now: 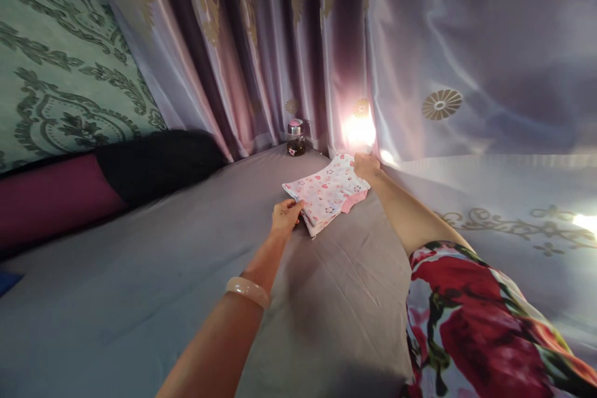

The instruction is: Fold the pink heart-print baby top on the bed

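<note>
A small white child's garment (321, 193) with pink and red prints and a pink trim lies on the grey bed sheet. It looks like a sleeveless top, though its exact kind is unclear. My left hand (285, 216), with a pale bangle up the forearm, pinches the garment's near left edge between thumb and fingers. At the far right end, my right hand (366, 166) is closed on the cloth, its fingertips partly hidden. Just beyond the garment stands a dark glass jar (295, 138) with a silver and pink lid.
The grey bed sheet (186, 273) spreads around me. Purple curtains (280, 43) hang behind, with a bright light (361, 127) near my right hand. A black and maroon cushion (158, 161) lies along the left wall. Something blue (8, 282) shows at the left edge.
</note>
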The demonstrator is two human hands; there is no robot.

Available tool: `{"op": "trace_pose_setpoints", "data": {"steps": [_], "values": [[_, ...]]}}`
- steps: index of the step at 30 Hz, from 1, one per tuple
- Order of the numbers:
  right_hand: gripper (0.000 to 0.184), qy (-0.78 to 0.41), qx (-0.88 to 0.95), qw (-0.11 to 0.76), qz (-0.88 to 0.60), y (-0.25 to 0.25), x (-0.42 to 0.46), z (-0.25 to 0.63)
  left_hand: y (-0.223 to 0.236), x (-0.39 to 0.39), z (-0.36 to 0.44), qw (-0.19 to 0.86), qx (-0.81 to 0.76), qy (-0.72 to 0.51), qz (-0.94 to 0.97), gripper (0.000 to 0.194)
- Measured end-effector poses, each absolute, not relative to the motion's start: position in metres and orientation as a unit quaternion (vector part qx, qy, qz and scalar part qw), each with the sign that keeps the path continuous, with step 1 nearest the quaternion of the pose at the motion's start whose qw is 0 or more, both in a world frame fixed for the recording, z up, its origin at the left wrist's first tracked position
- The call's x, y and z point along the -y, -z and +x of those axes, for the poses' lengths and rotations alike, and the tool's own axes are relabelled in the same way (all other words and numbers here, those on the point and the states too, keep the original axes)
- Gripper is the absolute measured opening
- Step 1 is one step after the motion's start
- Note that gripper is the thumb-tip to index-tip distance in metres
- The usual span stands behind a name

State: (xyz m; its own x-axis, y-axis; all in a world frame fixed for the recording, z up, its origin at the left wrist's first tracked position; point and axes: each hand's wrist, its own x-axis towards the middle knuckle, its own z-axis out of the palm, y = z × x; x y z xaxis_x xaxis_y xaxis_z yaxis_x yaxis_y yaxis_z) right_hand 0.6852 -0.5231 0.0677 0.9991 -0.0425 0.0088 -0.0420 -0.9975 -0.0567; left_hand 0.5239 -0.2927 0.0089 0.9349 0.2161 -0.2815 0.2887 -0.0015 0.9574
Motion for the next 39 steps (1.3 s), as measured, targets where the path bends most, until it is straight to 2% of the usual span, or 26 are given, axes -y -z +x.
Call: {"op": "trace_pose_setpoints", "data": {"steps": [8,16,26,30,39], "values": [[0.031,-0.005,-0.035,0.031,-0.999,-0.043,0.526,0.684,0.003,0.292,0.525,0.640,-0.222,0.004,0.736,0.026],[0.033,-0.022,-0.055,0.048,-0.997,-0.037,0.530,0.688,-0.002,0.291,0.520,0.610,-0.209,0.028,0.764,0.032],[0.027,-0.060,-0.048,0.035,-0.996,-0.059,0.533,0.699,-0.009,0.282,0.514,0.706,-0.169,0.067,0.684,0.036],[0.024,-0.065,-0.043,0.028,-0.997,-0.055,0.533,0.693,-0.005,0.280,0.513,0.704,-0.162,0.065,0.688,0.035],[0.032,-0.003,-0.038,0.010,-0.999,-0.034,0.530,0.675,0.018,0.288,0.510,0.690,-0.141,-0.112,0.701,0.031]]}}
